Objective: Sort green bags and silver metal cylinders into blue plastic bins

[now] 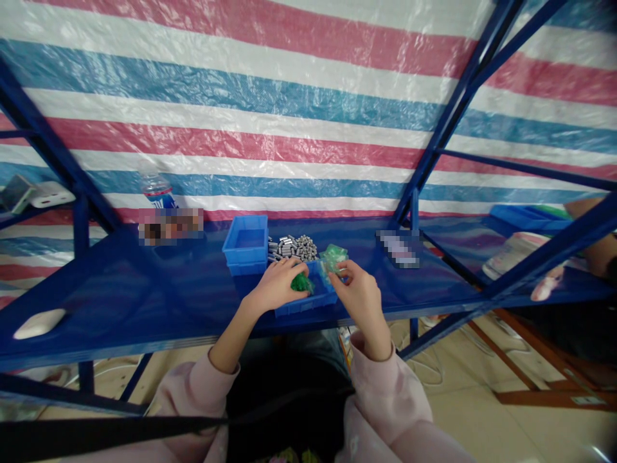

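My left hand [277, 286] is curled around a bunch of small bright green pieces [301, 283] over the front blue bin [306, 305]. Their exact kind is too small to make out. My right hand [360, 292] pinches a clear, green-tinted plastic bag [332, 258] at the bin's right side. Part of the bin's inside is hidden by my hands and the bag. Just behind the bin lies a pile of short silvery metal cylinders [296, 247]. To the left of the pile stand stacked blue bins [245, 235].
A bottle [157, 190] stands at the back left of the blue table [193, 289], with a white object [39, 323] at the left front. A phone-like item [399, 249] lies right. Blue frame bars [453, 109] rise beside it. Another person's arm [590, 215] shows far right.
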A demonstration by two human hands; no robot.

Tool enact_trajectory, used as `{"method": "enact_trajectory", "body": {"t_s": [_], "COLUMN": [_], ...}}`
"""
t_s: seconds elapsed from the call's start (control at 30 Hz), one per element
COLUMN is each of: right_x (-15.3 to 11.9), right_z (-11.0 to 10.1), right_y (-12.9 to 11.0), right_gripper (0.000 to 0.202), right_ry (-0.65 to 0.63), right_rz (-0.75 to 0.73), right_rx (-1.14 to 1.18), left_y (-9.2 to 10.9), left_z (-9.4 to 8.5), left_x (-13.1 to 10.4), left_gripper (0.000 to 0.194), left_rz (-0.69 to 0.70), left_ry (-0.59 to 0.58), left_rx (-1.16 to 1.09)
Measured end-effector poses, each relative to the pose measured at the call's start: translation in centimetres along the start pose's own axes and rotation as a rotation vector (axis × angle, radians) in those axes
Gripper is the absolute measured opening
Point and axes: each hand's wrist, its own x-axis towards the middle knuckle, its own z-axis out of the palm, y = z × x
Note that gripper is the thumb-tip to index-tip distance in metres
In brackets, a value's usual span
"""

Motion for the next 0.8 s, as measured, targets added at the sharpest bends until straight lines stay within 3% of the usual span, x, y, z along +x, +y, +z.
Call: {"method": "enact_trajectory", "body": {"t_s": [0.13,0.43,0.8], "right_x": [0.1,-0.1,-0.5], "right_z": [0.9,3.0,2.8], "right_y": [-1.1,-2.9,-2.6], "right_gripper": [0.017,0.030,0.049], "right_ry": [-0.110,-0.173,-0.237], "right_rz": [0.005,-0.095,-0.184], "right_rx": [-0.102,-0.339,-0.313], "left_y": [0.0,0.0,0.0], "left_z": [0.0,0.0,0.1], "left_x": [0.0,0.0,0.1], "left_gripper": [0.028,0.025,0.032], "left_rz": [0.018,0.014,0.001], "left_ry": [0.007,0.003,0.003], "left_rx": [0.002,0.005,-0.010]}}
